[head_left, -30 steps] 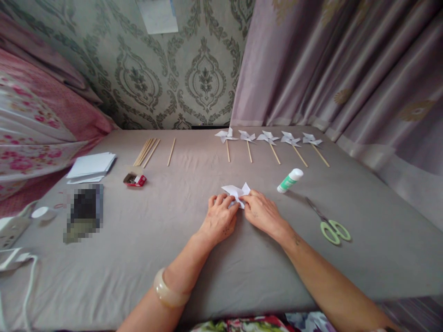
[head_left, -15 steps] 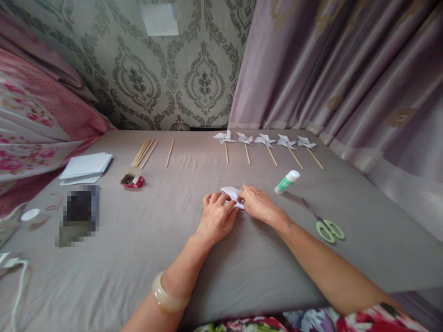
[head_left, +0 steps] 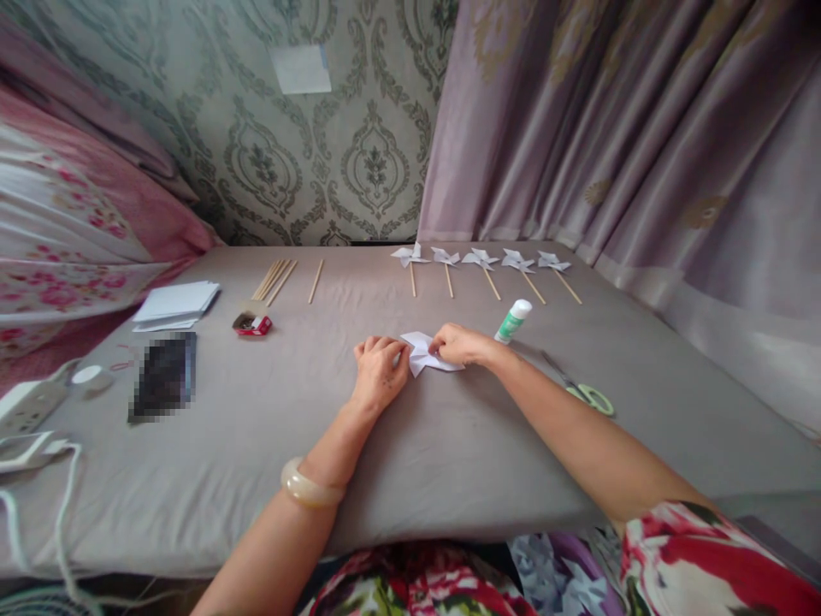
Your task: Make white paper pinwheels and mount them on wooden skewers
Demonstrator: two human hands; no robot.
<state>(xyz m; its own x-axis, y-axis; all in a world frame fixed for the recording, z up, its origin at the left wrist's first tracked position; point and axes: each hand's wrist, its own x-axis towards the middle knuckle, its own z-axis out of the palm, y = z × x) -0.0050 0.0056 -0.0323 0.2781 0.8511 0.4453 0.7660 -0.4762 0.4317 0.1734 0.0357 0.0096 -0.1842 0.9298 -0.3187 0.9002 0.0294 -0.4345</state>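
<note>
1. The left hand is curling its fingers against the left edge of the folded paper; whether they are pinching it is unclear.
2. The paper is lying on the tabletop between both hands, its long axis running roughly left-right.
3. The right hand is reaching nearer its middle, bunched fingers touching; their grip is unclear.
</note>
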